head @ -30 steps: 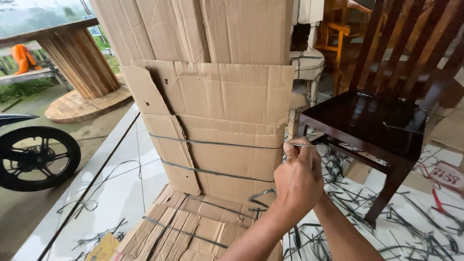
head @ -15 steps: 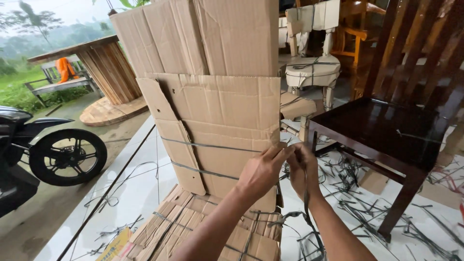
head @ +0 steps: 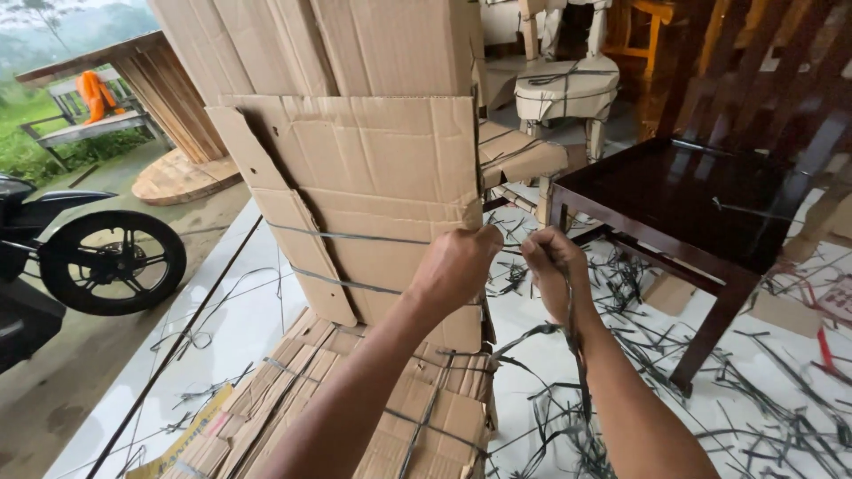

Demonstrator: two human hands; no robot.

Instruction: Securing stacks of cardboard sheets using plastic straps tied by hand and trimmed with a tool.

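Observation:
A tall piece wrapped in brown cardboard point(head: 373, 177) stands in front of me, bound by thin grey straps point(head: 346, 236). My left hand point(head: 457, 266) presses on the cardboard's right edge, fingers closed at the upper strap. My right hand point(head: 552, 266) sits just to the right of it, fist closed on a dark strap point(head: 572, 346) that hangs down along my forearm to the floor. The lower part of the wrapped piece point(head: 355, 417) lies toward me, also strapped.
A dark wooden chair point(head: 701, 204) stands at the right. Cut strap pieces point(head: 763, 417) litter the white tiled floor. A motorcycle wheel point(head: 111, 262) is at the left on concrete. More wrapped furniture point(head: 568, 89) stands behind.
My left hand came up to the cardboard's right edge and now sits beside the right hand. The right hand dropped slightly, still pulling the strap. My view shifted left.

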